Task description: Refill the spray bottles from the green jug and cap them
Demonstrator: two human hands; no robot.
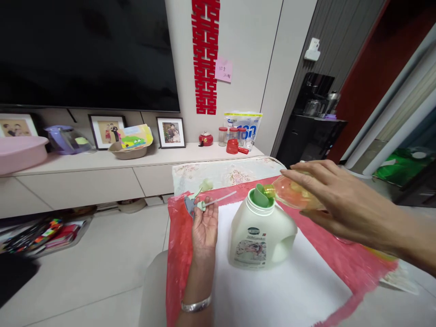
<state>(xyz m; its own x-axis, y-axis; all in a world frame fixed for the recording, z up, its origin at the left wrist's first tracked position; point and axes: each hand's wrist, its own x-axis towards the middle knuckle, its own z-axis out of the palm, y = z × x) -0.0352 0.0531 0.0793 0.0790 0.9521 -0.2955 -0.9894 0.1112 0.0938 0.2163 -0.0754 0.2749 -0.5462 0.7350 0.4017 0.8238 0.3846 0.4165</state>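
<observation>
A pale green detergent jug (264, 240) stands uncapped on the white sheet, a green spout (260, 196) showing in its mouth. My right hand (322, 188) is wrapped round a clear bottle (294, 190) with orange-tinted contents. That bottle lies tipped nearly level, its yellow-green neck at the spout. Left of the jug, my left hand (205, 225) is palm up, its thumb and fingers closed on a spray trigger head (193, 205). A thin white tube from the trigger head points right, toward the jug.
Under the white sheet (272, 299) lies red plastic film (179, 263) over a flowered cloth (235, 173). Behind, a long cabinet (160, 159) bears picture frames, a pink basin (22, 154), jars and a red pot (205, 139).
</observation>
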